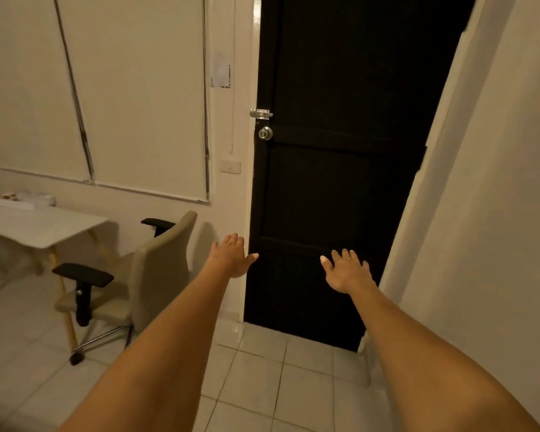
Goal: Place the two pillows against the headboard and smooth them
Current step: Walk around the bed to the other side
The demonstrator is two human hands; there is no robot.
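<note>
Both grips, left hand (233, 255) and right hand (346, 271), are spread apart and empty, reaching toward the black door (340, 182). No pillows, headboard or bed show ahead of either, so neither hand is nearer.

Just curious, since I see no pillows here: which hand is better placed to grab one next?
Neither. The left hand and right hand are both open, empty and stretched toward the black door. No pillow or bed shows, so the person probably must turn first.
</note>
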